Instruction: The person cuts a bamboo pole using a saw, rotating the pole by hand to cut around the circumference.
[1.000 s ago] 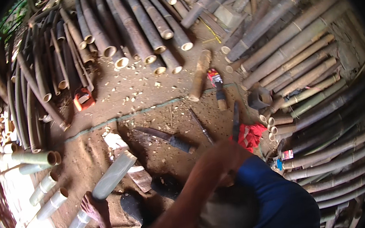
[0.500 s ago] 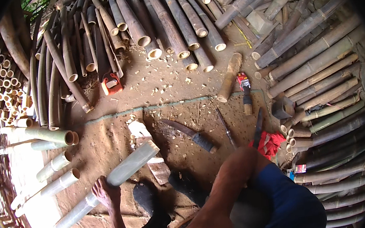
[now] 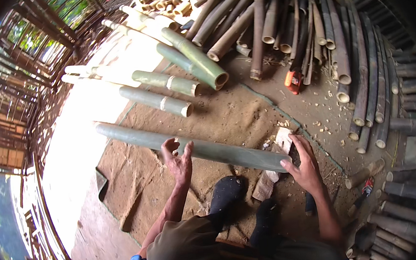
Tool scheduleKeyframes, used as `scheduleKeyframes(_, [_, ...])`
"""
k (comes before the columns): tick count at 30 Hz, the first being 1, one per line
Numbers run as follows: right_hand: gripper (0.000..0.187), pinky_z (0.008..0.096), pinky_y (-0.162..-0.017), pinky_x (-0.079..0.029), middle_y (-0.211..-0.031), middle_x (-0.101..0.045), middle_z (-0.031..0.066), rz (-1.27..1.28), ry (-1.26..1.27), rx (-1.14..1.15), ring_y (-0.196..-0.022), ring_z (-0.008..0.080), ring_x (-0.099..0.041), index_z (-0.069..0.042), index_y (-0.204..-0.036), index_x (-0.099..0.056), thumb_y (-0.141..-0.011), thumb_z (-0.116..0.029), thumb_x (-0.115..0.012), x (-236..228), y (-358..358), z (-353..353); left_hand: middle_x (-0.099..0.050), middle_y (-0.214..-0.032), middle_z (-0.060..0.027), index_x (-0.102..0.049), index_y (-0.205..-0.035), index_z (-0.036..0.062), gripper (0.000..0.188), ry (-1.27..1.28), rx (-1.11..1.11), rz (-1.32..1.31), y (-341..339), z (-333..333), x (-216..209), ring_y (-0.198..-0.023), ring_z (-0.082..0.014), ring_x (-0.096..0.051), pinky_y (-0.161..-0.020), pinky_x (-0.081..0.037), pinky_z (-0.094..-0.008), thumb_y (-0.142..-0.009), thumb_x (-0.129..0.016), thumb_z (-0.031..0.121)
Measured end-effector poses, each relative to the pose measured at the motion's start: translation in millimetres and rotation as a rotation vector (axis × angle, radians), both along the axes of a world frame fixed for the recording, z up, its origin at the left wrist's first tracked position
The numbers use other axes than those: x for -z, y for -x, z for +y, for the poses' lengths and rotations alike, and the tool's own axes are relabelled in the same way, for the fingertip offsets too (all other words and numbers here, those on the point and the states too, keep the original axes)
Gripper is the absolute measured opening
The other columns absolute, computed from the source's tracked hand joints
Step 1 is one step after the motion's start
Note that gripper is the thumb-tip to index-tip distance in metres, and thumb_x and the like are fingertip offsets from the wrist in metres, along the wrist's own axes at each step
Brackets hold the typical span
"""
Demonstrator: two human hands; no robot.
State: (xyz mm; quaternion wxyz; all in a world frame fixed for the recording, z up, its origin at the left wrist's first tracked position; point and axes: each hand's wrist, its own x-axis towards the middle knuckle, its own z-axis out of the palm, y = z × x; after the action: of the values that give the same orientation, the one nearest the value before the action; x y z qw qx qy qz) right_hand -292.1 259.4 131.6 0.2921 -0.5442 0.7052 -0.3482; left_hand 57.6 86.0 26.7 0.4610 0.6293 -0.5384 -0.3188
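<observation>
A long grey-green bamboo pole lies slantwise before me, its right end over a pale wooden block. My left hand is at the pole's middle, thumb and fingers apart and not wrapped round it. At the right end, my right hand has its thumb against the pole's tip. Its other fingers stretch past the end, spread from the thumb. The far left end of the pole reaches the bright sunlit ground.
Shorter green bamboo pieces lie beyond the pole. Dark bamboo poles are stacked at the back and right. An orange tool rests near the stack. A brown ground sheet with a green edge lies under the work, wood chips nearby.
The view has swung to the left. The pole now lies the other way across it, left end farther off. My left hand has loosened; my right hand has come to the pole's end.
</observation>
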Motion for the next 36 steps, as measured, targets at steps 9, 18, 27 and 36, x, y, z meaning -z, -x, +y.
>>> scheduleKeyframes(9, [0.099,0.0571,-0.127,-0.035,-0.156,-0.054,0.0204,0.48,-0.253,-0.248,-0.141,0.0401,-0.054,-0.007,-0.163,-0.041,-0.081,-0.026,-0.092,88,5,9,-0.069,-0.1,-0.0021,-0.062,-0.133,0.01,0.058,-0.724,-0.176,1.103,-50,-30,71,-0.102,-0.022,-0.067,-0.099,-0.055,-0.045,-0.09,-0.09,0.037])
scheduleKeyframes(18, [0.091,0.0648,-0.127,-0.027,-0.144,-0.059,0.019,0.703,-0.053,-0.158,-0.134,0.0389,-0.057,-0.002,-0.154,-0.049,-0.079,-0.029,-0.094,91,-39,27,-0.072,-0.103,-0.008,-0.07,-0.112,-0.0012,0.038,-0.448,-0.221,1.136,-46,-70,84,-0.093,-0.0214,-0.071,-0.088,-0.06,-0.0407,-0.087,-0.091,0.018])
scheduleKeyframes(27, [0.069,0.0573,-0.117,-0.034,-0.146,-0.052,0.022,0.329,0.199,-0.044,-0.133,0.0407,-0.05,-0.005,-0.156,-0.052,-0.096,-0.03,-0.077,37,-99,-10,-0.065,-0.133,-0.0237,-0.056,-0.136,-0.0135,0.088,-0.18,-0.643,0.221,-156,-243,77,-0.113,-0.0304,-0.069,-0.093,-0.059,-0.0425,-0.074,-0.099,0.031])
scheduleKeyframes(36, [0.053,0.0564,-0.112,-0.04,-0.141,-0.055,0.0211,0.325,-0.111,-0.141,-0.128,0.0437,-0.055,-0.002,-0.143,-0.061,-0.096,-0.022,-0.075,49,-88,25,-0.044,-0.157,-0.0231,-0.038,-0.163,0.0069,0.114,-0.113,0.0,-0.221,-42,-130,51,-0.144,-0.0376,-0.046,-0.116,-0.046,-0.0537,-0.078,-0.093,0.059])
